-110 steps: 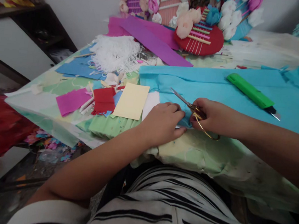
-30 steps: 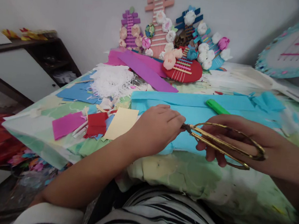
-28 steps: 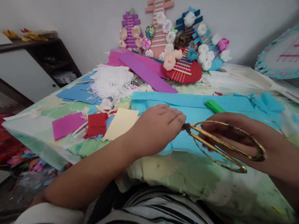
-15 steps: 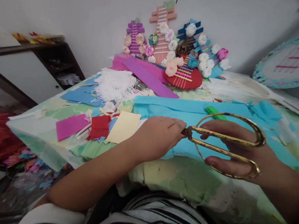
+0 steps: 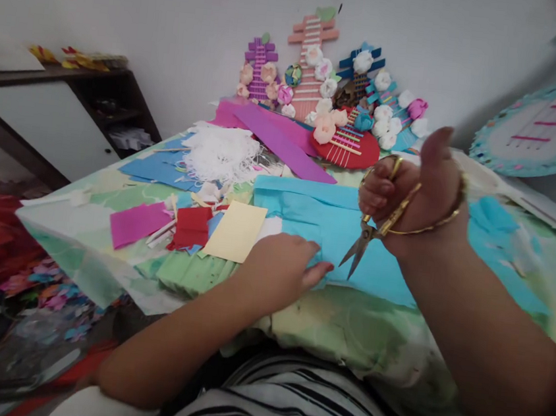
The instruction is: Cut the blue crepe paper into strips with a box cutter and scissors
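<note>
My right hand [image 5: 408,198] is raised above the table, its fingers curled round the gold handles of a pair of scissors [image 5: 361,240]. The blades point down and to the left, slightly parted. My left hand [image 5: 278,271] is at the near edge of the turquoise crepe paper [image 5: 304,194], thumb and fingers closed on a piece of it. The fold of that piece shows at the fingertips; part of it is hidden under the hand. A cream paper square [image 5: 236,231] lies just beyond my left wrist.
Left of my hands lie red [image 5: 191,229] and magenta [image 5: 138,223] paper pieces. Farther back are a heap of white shreds [image 5: 221,156], purple strips [image 5: 284,146] and flower-decorated stick crafts [image 5: 309,72] against the wall. A low cabinet [image 5: 43,124] stands at left.
My right hand has lifted and turned, swinging the scissors from pointing left to pointing down. The left hand has moved slightly down and left, away from the blades.
</note>
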